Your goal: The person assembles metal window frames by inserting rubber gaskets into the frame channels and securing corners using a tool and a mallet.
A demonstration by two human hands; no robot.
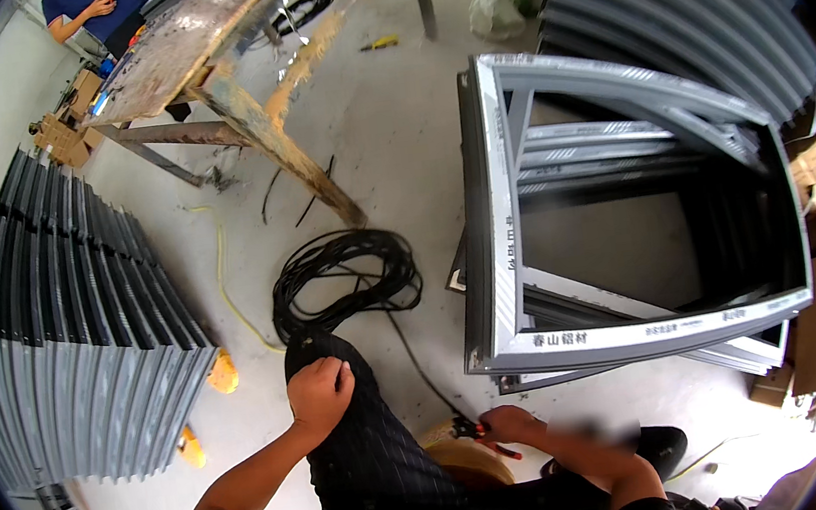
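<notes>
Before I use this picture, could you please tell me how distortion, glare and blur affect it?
In the head view, fisheye distortion bows the grey frame and corners go black; glare whitens the floor at lower right; a blur covers part of the right forearm; the left hand looks fairly sharp; the red-handled tool is small and indistinct.

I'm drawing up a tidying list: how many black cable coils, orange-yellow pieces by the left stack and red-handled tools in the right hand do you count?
Black cable coils: 2 (near coil, far coil)
Orange-yellow pieces: 2 (upper piece, lower piece)
Red-handled tool in the right hand: 1
Total: 5
</notes>
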